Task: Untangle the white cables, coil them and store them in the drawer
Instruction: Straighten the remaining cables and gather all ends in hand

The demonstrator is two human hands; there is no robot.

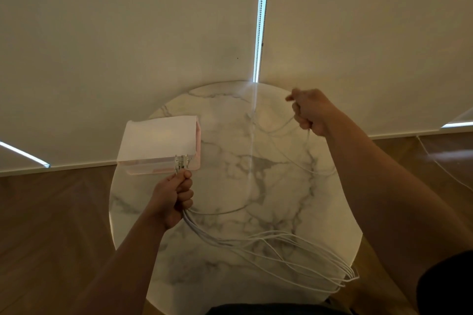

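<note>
So, head view, the only one there was: your left hand [171, 199] was over the left side of the round marble counter [194, 276], fingers [184, 193] curled tight round a bundle of the white cables [281, 245]. The plug ends [181, 161] poked out above your thumb, right in front of the small white drawer box [160, 143] sitting on the counter's left edge.

From that fist the cables dropped onto the counter, fanned out across the near part, and looped at the near right rim. One thin strand ran up to your right hand [311, 112], which was raised over the far right of the counter with its fingers curled round that strand. It was a bit blurry there, so I couldn't tell the exact grip.

Behind it all were pale blinds [128, 33], with a wooden floor [51, 212] around the counter.
</note>
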